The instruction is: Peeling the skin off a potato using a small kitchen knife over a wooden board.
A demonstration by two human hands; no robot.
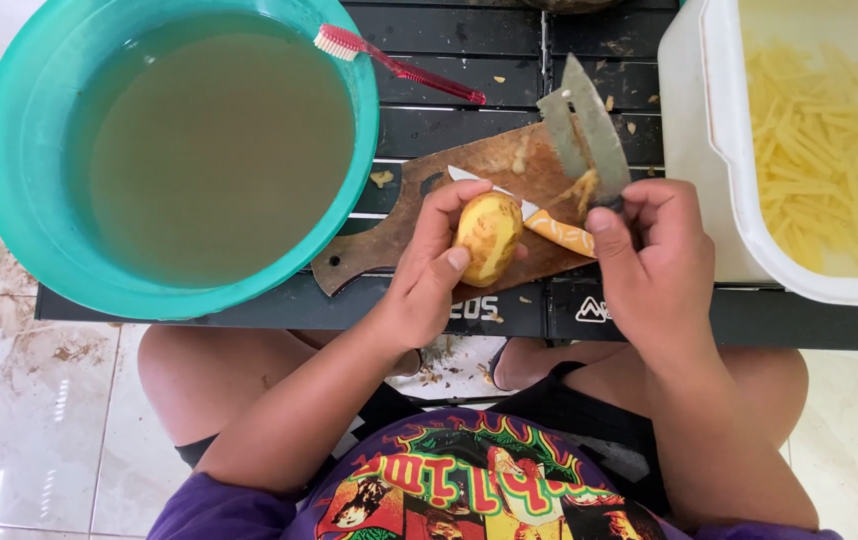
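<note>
While left hand (427, 268) grips potato (488, 238), right hand (654, 262) holds peeler (583, 135) just beside.

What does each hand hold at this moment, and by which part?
The left hand holds a potato around its lower side, fingers curled behind it. The right hand grips a metal peeler by its lower end, blade pointing up.

Single head-worn view, looking steeply down over the wearer's chest and knees onto the dark slatted table (469, 40). Close range; both hands sit mid-frame. The table's far edge is apparently cropped. No second view shares this scene.
</note>
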